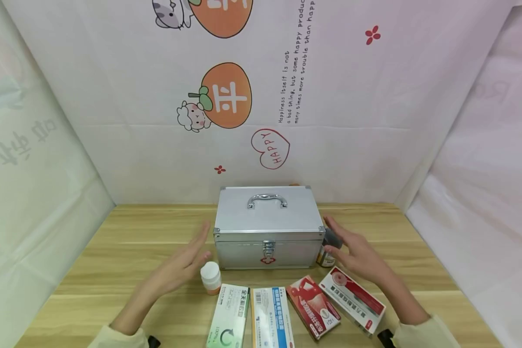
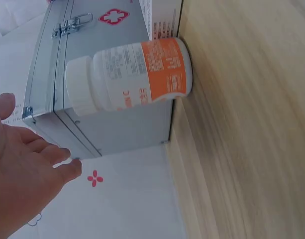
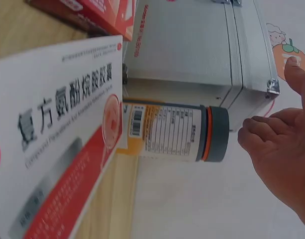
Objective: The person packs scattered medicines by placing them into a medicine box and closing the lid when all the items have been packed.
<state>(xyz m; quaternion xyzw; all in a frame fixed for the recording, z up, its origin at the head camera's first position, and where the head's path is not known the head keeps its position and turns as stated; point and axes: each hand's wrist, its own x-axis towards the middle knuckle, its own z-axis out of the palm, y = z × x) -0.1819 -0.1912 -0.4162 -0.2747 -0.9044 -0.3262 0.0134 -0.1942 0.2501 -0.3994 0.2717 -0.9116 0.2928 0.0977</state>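
A silver first-aid case point(image 1: 267, 212) with a top handle and a front latch point(image 1: 268, 248) stands with its lid down at the back of the table. My left hand point(image 1: 180, 266) is off the case's left side with fingers extended, holding nothing. Below its thumb stands a white pill bottle point(image 1: 210, 278) with an orange band, upright. My right hand point(image 1: 356, 249) is by the case's right side, fingers extended and holding nothing. It partly covers a dark-capped bottle point(image 3: 167, 130) in the head view, which stands beside the case.
Several medicine boxes lie in front of the case: a green-and-white box point(image 1: 228, 316), a blue-and-white box point(image 1: 271, 316), a red box point(image 1: 313, 307) and a red-and-white box point(image 1: 352, 299). White printed cloth point(image 1: 339, 159) hangs behind and at both sides of the wooden table point(image 1: 156, 222).
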